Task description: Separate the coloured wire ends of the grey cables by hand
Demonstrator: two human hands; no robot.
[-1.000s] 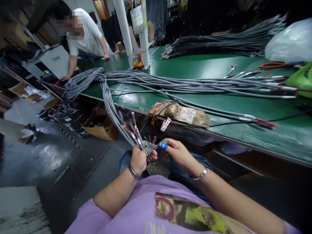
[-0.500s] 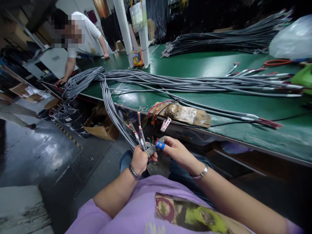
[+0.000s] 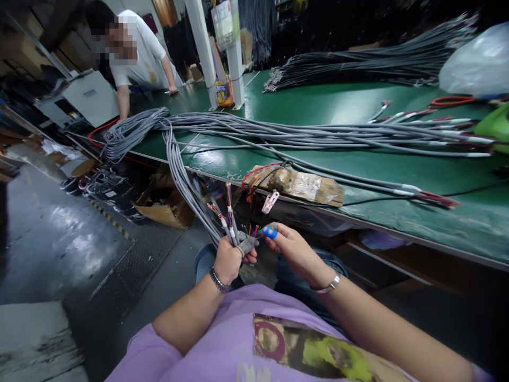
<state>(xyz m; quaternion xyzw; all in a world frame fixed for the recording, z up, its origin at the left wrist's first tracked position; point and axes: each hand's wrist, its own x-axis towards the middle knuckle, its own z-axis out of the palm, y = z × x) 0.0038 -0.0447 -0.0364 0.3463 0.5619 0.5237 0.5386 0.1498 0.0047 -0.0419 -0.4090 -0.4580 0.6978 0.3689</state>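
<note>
My left hand is closed in a fist around the ends of several grey cables that hang down from the green table. Stripped coloured wire ends stick up out of the fist. My right hand is just to the right of it, thumb and forefinger pinched on the short coloured wires of one cable end. A blue cot covers one right fingertip, and a grey one covers a left fingertip. Both hands hover over my lap, below the table edge.
A long grey cable bundle lies across the table, with a darker bundle behind it. A taped wooden block sits at the table's edge. A person in a white shirt leans on the far left end. Cardboard boxes lie on the floor.
My right hand has shifted slightly up and closer to the left fist. The person at the far end has moved a little. The cables in my left hand stay held.
</note>
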